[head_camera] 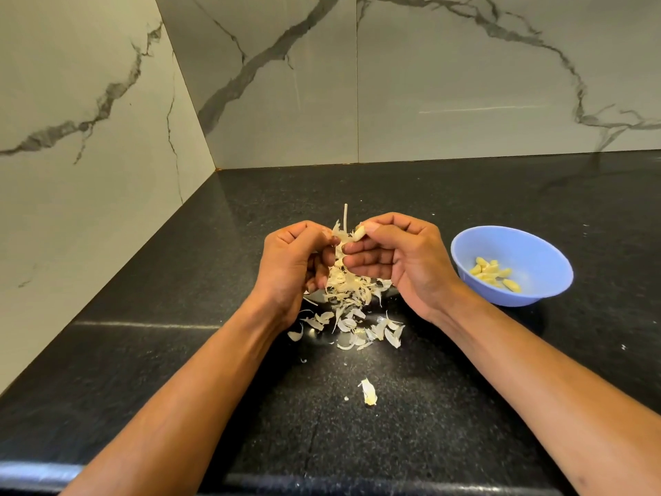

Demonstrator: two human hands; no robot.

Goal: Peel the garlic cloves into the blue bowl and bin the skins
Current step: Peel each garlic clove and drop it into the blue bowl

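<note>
I have both hands raised over the black speckled stone counter point(465, 370); my left hand point(289, 266) is curled round a papery, straw-coloured remnant of garlic head with its thin stalk point(345, 218) pointing up and away, and my right hand point(397, 259) pinches a pale, partly skinned garlic clove point(358, 232) between thumb and forefinger, the other fingers bent; the two hands all but touch at the clove. The light blue plastic bowl point(529, 245), with peeled yellow cloves point(495, 274) inside, sits to the right, nearer my right hand, so I judge that hand should carry the clove sideways. Loose white skins point(352, 316) lie beneath the hands; one scrap point(368, 391) lies nearer me. No bin shows; my fingers hide whether more cloves remain in the head.
</note>
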